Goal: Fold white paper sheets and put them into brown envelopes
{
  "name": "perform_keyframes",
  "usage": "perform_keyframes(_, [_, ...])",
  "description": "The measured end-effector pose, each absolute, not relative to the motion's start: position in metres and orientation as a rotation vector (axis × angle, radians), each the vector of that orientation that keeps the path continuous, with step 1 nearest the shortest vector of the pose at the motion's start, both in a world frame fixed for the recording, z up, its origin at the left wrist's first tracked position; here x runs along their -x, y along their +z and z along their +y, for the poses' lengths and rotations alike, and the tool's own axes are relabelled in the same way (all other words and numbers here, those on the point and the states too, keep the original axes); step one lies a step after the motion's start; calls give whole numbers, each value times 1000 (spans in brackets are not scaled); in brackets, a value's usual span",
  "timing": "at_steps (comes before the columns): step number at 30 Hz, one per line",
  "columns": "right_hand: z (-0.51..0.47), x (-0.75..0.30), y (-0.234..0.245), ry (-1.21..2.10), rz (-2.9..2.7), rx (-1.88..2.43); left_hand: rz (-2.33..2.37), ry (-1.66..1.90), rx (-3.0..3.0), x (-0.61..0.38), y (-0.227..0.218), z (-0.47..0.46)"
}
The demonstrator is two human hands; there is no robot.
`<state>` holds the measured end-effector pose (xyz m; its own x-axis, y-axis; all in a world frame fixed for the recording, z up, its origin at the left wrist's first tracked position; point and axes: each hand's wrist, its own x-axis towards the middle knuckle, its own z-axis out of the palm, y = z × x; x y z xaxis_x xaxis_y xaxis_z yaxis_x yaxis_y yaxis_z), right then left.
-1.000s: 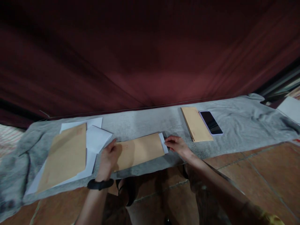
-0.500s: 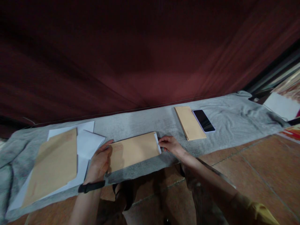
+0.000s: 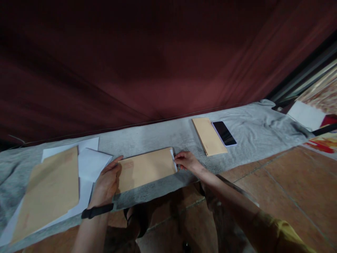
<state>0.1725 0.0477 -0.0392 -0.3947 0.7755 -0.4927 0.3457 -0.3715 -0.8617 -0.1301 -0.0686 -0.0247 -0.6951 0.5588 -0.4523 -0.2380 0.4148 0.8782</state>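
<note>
A long brown paper envelope (image 3: 147, 170) lies flat on the grey cloth, with faint red print near its left end. My left hand (image 3: 108, 179), with a black band on its wrist, holds that left end, one finger reaching along the upper corner. At the opposite, open end, a narrow strip of folded white paper (image 3: 173, 160) sticks out. My right hand (image 3: 187, 161) pinches this strip between thumb and fingers. How far the paper extends inside the envelope is hidden.
Left of my hands, another brown envelope (image 3: 50, 189) lies over white sheets (image 3: 88, 140), beside folded white paper (image 3: 93, 163). Further right are a stack of brown envelopes (image 3: 210, 137) and a phone (image 3: 224, 133). A dark red curtain (image 3: 163, 63) hangs behind the grey cloth (image 3: 147, 131).
The white paper has slid further left into the envelope, so a thinner strip shows. My right hand moved with it. The whole view has shifted slightly.
</note>
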Motion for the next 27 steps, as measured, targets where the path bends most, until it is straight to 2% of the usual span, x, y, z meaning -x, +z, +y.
perform_keyframes(7, [49,-170,-39,1856,-1537,1509,1829,1387,-276,139,-36,-66])
perform_keyframes(19, [54,-162,-38,1917,-1480,1476,1727,1311,-286,127,-9,-61])
perform_keyframes(27, [51,-159,-33,2000,-1428,1389,1710,1331,-349,125,-7,-63])
